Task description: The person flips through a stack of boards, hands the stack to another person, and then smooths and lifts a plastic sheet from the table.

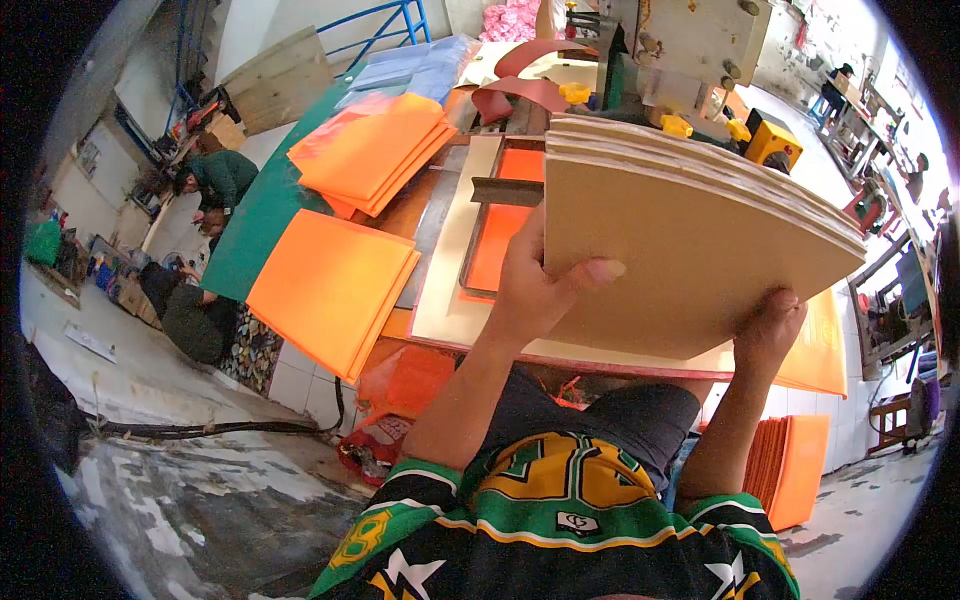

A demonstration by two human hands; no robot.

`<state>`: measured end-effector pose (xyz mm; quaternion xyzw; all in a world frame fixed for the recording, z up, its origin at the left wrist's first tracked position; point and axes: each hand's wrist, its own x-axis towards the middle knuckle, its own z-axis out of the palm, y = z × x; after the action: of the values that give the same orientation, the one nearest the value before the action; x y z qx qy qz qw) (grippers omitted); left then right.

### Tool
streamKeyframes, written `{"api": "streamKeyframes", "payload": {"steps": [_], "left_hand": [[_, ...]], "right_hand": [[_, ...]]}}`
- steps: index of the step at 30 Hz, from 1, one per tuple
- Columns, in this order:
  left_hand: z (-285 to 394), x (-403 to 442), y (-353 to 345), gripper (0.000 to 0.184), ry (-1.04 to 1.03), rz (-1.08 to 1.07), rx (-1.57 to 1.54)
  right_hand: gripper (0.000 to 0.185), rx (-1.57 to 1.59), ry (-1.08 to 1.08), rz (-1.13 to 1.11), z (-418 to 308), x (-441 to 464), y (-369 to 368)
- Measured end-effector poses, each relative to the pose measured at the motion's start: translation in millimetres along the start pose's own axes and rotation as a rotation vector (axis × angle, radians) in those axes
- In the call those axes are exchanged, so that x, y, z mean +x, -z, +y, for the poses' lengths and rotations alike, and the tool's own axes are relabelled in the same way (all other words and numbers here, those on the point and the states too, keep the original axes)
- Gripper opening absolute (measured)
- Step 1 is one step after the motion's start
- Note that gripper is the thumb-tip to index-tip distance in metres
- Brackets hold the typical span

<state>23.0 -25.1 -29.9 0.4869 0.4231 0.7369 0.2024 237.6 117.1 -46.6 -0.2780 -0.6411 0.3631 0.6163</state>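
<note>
A stack of several tan boards (690, 240) is held up in front of me, tilted, between both hands. My left hand (545, 275) grips its left edge, with the thumb on the near face. At the lower right edge, my right hand (772, 325) is closed on the same boards, its thumb on the face. Behind the boards, partly hidden, a metal frame (468, 262) lies around an orange sheet (505, 235) on a cream board (440, 312). Left of my left hand lie a near pile of orange sheets (330, 285) and a farther pile of orange sheets (375, 150).
A machine (700, 40) stands behind the boards, with a yellow box (772, 145) beside it. Red strips (520, 95) lie at the back. A green sheet (265, 225) covers the left side. Two people (222, 180) work at far left. Upright orange sheets (800, 470) stand low right.
</note>
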Motion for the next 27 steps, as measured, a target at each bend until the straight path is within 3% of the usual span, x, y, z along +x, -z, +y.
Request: {"api": "streamKeyframes", "payload": {"steps": [6,9,11,16,18,21,25,27], "left_hand": [[-2.9,0.3,1.3,0.064,-0.053,-0.042,-0.048],[-5.5,1.1,-3.9,0.062,-0.14,0.019,-0.017],[-3.2,1.4,-8.9,0.059,-0.12,0.044,-0.054],[-15.1,-7.9,-8.4,0.051,-0.001,0.034,-0.192],[-17.4,-10.6,-8.5,0.049,-0.01,0.098,-0.014],[-22.6,-10.3,-9.9,0.05,-0.063,0.134,-0.032],[-23.2,-10.9,-12.5,0.054,-0.063,0.172,-0.024],[-30.2,-11.8,-8.0,0.056,-0.085,0.269,0.121]], "right_hand": [[0.073,0.052,0.089,-0.028,2.0,-3.7,0.9],[0.072,0.063,0.083,0.089,1.0,-2.1,-1.5],[0.07,0.02,0.031,-0.023,-1.8,2.6,4.0],[0.063,0.024,0.056,-0.042,2.2,3.8,5.6],[0.057,0.045,0.047,-0.08,1.7,5.2,7.4],[0.036,0.108,0.101,-0.092,-4.5,9.0,2.8],[0.04,0.164,-0.014,-0.198,-9.7,10.1,4.9],[0.042,0.263,-0.009,-0.18,-10.0,10.3,1.5]]}}
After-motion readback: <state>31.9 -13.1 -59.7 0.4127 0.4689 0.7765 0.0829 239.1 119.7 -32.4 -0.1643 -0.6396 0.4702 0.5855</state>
